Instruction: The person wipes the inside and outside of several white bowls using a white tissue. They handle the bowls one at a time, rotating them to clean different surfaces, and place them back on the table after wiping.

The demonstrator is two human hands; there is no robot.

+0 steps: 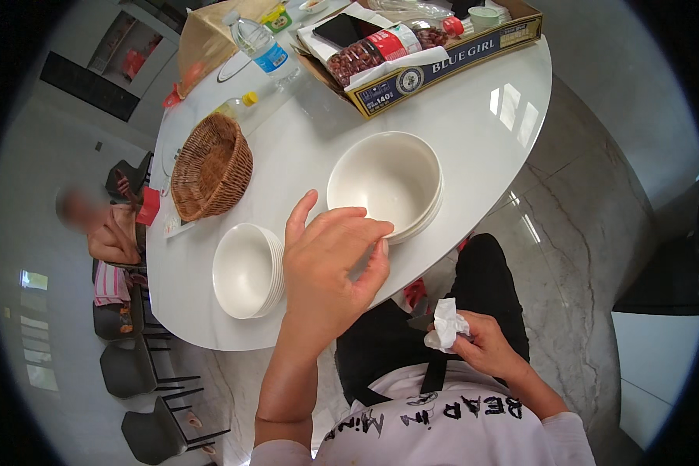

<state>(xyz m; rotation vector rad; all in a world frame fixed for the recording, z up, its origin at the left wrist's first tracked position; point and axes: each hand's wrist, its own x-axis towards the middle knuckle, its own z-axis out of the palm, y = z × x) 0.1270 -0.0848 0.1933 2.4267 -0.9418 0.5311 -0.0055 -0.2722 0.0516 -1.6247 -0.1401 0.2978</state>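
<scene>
A stack of large white bowls (384, 179) stands near the table edge in front of me. My left hand (330, 260) reaches over its near rim, with thumb and forefinger pinched at the edge of the top bowl; the other fingers are raised. Left of that hand is a stack of several smaller white bowls (245, 268), tilted in view. Low over my lap, my right hand (489, 346) is closed on a crumpled white tissue (447, 326). Beside the tissue shows a small dark grey flat piece that I cannot make out.
On the white oval table (303, 144) are a brown wicker basket (211, 167), a clear water bottle (260, 46), a yellow-capped bottle (237, 104) and a carton tray (443, 74) holding a jar of dark red pieces (373, 53). Another person (115, 233) sits left; grey chairs (154, 431) line that side.
</scene>
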